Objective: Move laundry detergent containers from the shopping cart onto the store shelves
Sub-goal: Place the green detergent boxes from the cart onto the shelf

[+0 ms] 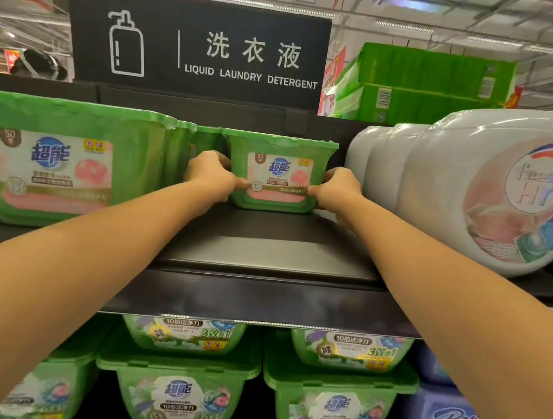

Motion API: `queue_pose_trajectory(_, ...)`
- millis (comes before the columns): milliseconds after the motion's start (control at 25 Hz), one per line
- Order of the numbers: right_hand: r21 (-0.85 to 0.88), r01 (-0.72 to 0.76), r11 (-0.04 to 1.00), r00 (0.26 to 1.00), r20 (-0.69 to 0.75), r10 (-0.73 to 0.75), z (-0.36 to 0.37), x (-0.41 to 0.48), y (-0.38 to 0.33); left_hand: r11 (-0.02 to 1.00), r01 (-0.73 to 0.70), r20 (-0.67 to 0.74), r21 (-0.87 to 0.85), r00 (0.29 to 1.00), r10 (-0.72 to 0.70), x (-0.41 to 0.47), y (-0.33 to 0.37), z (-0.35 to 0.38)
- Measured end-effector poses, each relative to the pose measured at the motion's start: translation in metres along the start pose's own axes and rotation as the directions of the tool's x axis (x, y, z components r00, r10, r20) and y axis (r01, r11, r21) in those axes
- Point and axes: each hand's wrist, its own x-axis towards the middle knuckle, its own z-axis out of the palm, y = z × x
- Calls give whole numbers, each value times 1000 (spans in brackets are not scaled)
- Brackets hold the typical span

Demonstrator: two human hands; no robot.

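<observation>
A black aisle sign (197, 45) stands beside stacked green cartons (420, 88).

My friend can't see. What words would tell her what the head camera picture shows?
The left hand and right hand grip the sides of a green tub far back on a black shelf. Other tubs sit to its left, white jugs to its right, under a sign reading Liquid Laundry Detergent.

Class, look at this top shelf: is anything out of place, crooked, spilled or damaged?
Nothing looks spilled or damaged. One oddity: the green box, held by the left hand and right hand, sits far back on the top shelf, well behind the neighbouring box at the front edge.
</observation>
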Motion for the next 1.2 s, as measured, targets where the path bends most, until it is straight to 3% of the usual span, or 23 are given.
queue_pose_trajectory(160,88,-14,996,996,86,7,-6,-3,4,997,25,4,-69,1000,-25,-1,-1,0)
queue_pose_trajectory(240,52,-10,999,996,84,6,-6,-6,1,998,22,37,-53,999,-20,-4,1,-1)
queue_pose_trajectory(320,-66,27,997,998,50,-24,-6,-13,-5,998,-24,31,64,999,22,-10,3,-5)
queue_pose_trajectory(440,-173,142,975,980,-116,-163,-16,-33,-20,943,-196,-37,268,976,213,-25,12,-16)
queue_pose_trajectory(520,-161,286,945,928,-200,-315,-28,-54,-28,931,-320,-56,177,941,334,-43,22,-25)
queue_pose_trajectory(640,-75,490,869,842,-218,-494,-40,-104,-26,905,-411,-44,-112,912,408,-86,31,-38)
queue_pose_trajectory(800,26,642,766,732,-317,-603,-53,-183,-7,824,-499,-11,-268,857,515,-162,11,-53)
queue_pose_trajectory(880,100,632,768,734,-395,-552,-60,-221,9,751,-546,-40,-372,817,575,-202,-8,-61)
queue_pose_trajectory(960,145,564,813,783,-405,-472,-63,-258,35,734,-502,-1,-458,825,564,-237,-34,-64)
queue_pose_trajectory(1200,194,173,966,966,-224,-128,-40,-379,154,869,-102,298,-484,915,273,-326,-141,-28)
